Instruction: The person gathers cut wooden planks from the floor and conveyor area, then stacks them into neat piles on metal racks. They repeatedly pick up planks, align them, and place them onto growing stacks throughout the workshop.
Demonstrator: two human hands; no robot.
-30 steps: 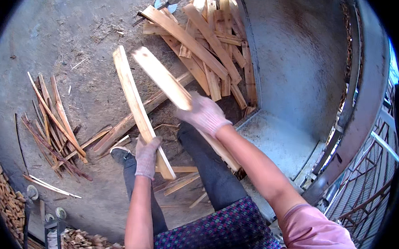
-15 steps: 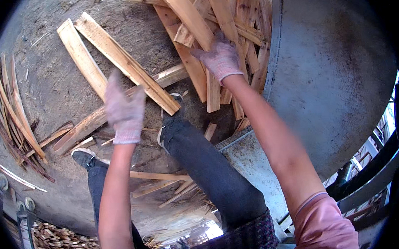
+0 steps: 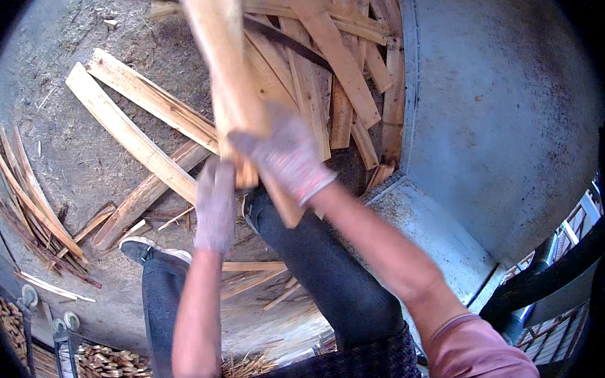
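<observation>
My right hand [image 3: 283,152], in a whitish-pink knit glove, is closed on a pale wooden board [image 3: 228,70] that stretches away in front of me, blurred by motion. A second board end [image 3: 284,202] sticks out below this hand, over my right leg. Close to the held board's near end is my gloved left hand [image 3: 215,211], fingers mostly straight and plainly gripping nothing. Left of it, two long boards [image 3: 135,137] [image 3: 154,101] lie side by side, slanting across a thicker timber [image 3: 153,190] on the ground.
A loose heap of boards [image 3: 340,57] lies ahead to the right, against a large grey metal panel [image 3: 497,110]. Thin strips of wood [image 3: 36,196] are bundled at the left. Stacked wood pieces [image 3: 113,370] show at the lower left, near small wheels [image 3: 70,321].
My right hand has swung left and nearer from the heap, bringing a board along. My left hand has shifted right and slightly nearer, toward the board's end.
</observation>
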